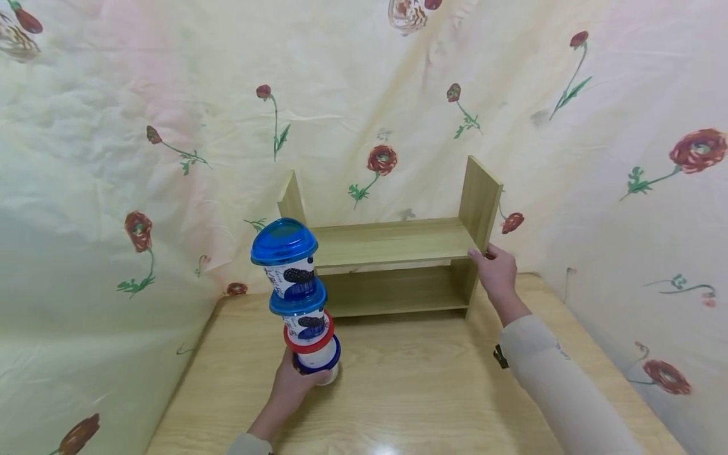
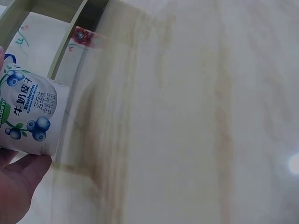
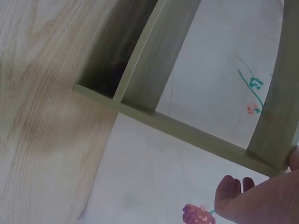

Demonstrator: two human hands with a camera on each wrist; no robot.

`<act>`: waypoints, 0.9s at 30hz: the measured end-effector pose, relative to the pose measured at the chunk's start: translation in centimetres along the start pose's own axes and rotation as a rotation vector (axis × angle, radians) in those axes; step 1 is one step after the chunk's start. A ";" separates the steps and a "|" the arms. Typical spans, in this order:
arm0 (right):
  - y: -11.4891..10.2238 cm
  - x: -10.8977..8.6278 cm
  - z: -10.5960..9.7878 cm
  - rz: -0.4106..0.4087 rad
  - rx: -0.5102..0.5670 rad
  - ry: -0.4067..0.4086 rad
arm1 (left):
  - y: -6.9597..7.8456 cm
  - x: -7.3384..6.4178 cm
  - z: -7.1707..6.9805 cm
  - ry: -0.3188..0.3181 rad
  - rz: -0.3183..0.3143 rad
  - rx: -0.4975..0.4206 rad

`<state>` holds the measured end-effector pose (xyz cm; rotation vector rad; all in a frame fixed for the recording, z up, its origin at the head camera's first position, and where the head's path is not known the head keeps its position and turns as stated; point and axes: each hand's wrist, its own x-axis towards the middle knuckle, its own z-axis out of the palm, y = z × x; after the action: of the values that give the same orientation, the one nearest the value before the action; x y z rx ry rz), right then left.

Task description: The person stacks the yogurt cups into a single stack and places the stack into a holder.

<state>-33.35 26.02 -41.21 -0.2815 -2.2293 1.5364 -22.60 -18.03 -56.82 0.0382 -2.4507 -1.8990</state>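
Note:
In the head view my left hand [image 1: 292, 385] grips the lowest tub of an upright, slightly leaning stack. The top tub [image 1: 292, 278] has a blue lid and a dark berry picture; below it are another blue-lidded tub [image 1: 307, 325], a red rim and a dark-blue rim. The left wrist view shows a white tub [image 2: 30, 109] with blueberries printed on it, fingers [image 2: 28, 170] against its end. A small wooden shelf [image 1: 392, 243] stands right of the stack. With thumb and fingers, my right hand [image 1: 497, 275] pinches its right side panel [image 1: 480, 196].
The shelf stands on a wood-grain table [image 1: 398, 373] near a flower-patterned cloth wall [image 1: 341, 114], which also runs down both sides. It has an upper and a lower board between two side panels. A small black object [image 1: 500, 357] shows beside the right sleeve.

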 end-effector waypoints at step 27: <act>1.2 0.9 0.4 -0.025 0.223 -0.019 | 7.3 1.8 2.4 -0.046 0.088 0.034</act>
<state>-34.39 26.46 -42.26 -0.1721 -2.0427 1.7617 -24.42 -13.97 -50.29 -0.1118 -2.4702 -1.8427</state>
